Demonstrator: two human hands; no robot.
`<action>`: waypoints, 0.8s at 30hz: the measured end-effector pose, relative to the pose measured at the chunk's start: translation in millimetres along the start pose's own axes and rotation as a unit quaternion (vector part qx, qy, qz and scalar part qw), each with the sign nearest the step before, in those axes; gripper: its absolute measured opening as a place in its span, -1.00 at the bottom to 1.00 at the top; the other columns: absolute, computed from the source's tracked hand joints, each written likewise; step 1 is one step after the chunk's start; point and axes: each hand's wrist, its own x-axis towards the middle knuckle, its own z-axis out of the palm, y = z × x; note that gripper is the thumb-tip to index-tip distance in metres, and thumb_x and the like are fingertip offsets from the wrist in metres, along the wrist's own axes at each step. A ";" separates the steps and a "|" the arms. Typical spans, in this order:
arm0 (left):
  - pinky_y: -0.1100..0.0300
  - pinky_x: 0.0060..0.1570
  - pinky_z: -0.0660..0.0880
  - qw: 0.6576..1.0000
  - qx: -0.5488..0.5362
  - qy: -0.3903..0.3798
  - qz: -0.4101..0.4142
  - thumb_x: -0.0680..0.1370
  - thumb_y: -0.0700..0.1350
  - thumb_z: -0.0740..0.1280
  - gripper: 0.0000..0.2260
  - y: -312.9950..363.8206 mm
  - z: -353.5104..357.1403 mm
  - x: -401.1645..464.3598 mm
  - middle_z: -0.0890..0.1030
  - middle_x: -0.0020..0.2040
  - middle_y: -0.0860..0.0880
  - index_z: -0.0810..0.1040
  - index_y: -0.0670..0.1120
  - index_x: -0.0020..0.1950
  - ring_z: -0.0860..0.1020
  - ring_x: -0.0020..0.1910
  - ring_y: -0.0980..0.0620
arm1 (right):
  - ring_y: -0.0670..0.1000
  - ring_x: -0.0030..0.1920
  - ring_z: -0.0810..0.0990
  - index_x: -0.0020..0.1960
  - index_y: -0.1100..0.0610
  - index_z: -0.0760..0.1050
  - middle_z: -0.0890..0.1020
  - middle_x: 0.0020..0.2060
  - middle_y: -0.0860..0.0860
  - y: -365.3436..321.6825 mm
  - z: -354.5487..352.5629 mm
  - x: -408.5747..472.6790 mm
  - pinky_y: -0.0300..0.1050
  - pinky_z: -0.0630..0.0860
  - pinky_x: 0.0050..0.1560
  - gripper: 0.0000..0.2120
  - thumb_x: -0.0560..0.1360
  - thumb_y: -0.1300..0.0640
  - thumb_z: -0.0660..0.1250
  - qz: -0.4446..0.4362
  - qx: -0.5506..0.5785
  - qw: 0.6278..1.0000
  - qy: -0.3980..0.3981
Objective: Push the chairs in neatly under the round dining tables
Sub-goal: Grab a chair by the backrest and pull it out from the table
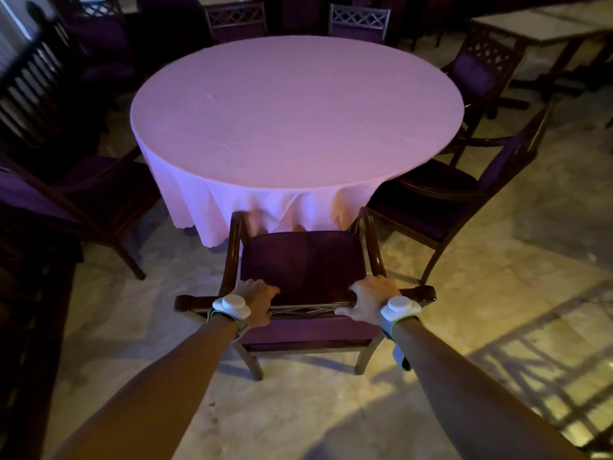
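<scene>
Chair (300, 260) front behind tablecloth (265, 207) drape

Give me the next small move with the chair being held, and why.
Probably push the chair straight forward: both the left hand and right hand grip its top rail, and most of its seat sits outside the tablecloth edge.

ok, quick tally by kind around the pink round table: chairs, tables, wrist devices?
Chairs: 6, the held chair plus five more; the far-left corner is too dark to count
Round table: 1
Wrist devices: 2
Total: 9
</scene>
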 end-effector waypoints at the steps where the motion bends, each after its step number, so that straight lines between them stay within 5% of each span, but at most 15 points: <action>1: -0.01 0.12 0.55 1.000 0.001 0.001 0.002 0.49 -0.05 0.36 -0.51 -3.1 -3.6 6.6 0.64 0.15 -0.09 0.44 0.06 0.43 0.60 0.14 -0.17 | 0.14 0.02 0.65 0.05 -0.03 0.63 0.68 -0.06 0.03 1.1 -2.2 7.2 -0.01 0.56 0.02 -0.40 0.33 -0.50 0.27 0.002 0.001 1.000 -0.002; 24: -0.01 0.16 0.53 0.999 0.030 0.015 -0.004 0.48 0.03 0.37 -0.47 -97.2 -62.1 166.9 0.62 0.20 -0.08 0.41 0.11 0.46 0.57 0.19 -0.18 | 0.16 0.01 0.65 0.10 0.03 0.63 0.68 -0.03 0.07 22.5 -39.7 181.1 -0.02 0.54 -0.03 -0.40 0.39 -0.45 0.29 -0.003 0.009 1.000 0.014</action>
